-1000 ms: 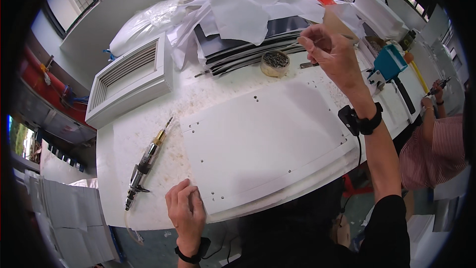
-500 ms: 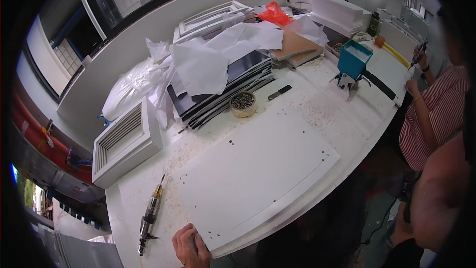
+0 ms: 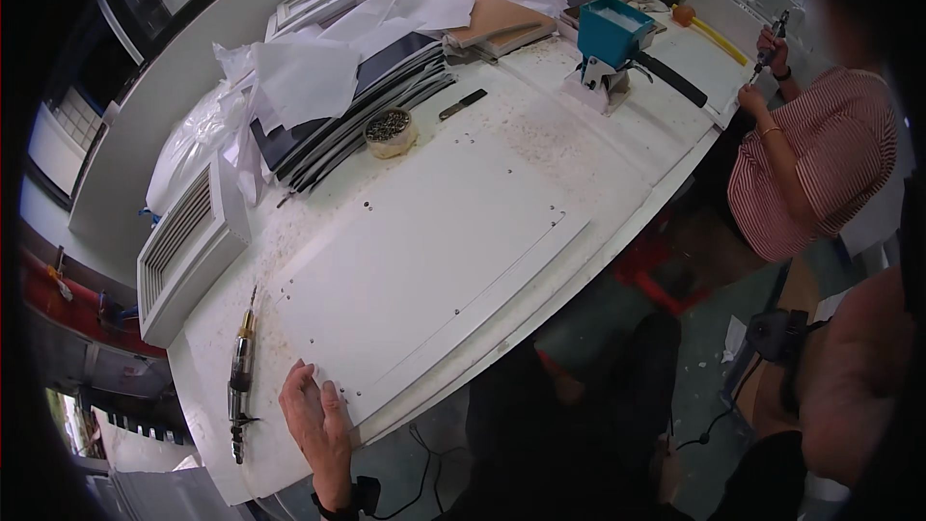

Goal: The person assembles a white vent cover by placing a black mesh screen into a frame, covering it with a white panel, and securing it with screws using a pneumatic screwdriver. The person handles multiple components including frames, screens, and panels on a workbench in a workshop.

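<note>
A white panel (image 3: 424, 251) dotted with several small dark fasteners or holes lies flat before me. My left hand (image 3: 313, 415) rests at its near left corner, open, thumb apart from the other fingers, with a black band at the wrist. Left of it a slim drill-like power tool (image 3: 241, 376) lies on the table, bit pointing away. Beyond the panel stand a round tub of small metal fasteners (image 3: 390, 123) and a dark-handled knife or file (image 3: 463, 104). My right hand (image 3: 858, 376) is raised close to the camera, large and blurred. A black device (image 3: 776, 333) sits at its wrist; its fingers are hidden.
A louvred white frame (image 3: 188, 241) stands at the left. Dark panels under white sheets (image 3: 309, 77) are stacked at the back. A teal hopper (image 3: 612, 29) with a black handle is at the far right. Another person in a striped shirt (image 3: 810, 164) works beside the table, holding a tool.
The view has shifted, so the table's things appear further left and higher. My left hand has straightened from a curled grip on the panel corner to extended fingers. My right arm stays raised.
</note>
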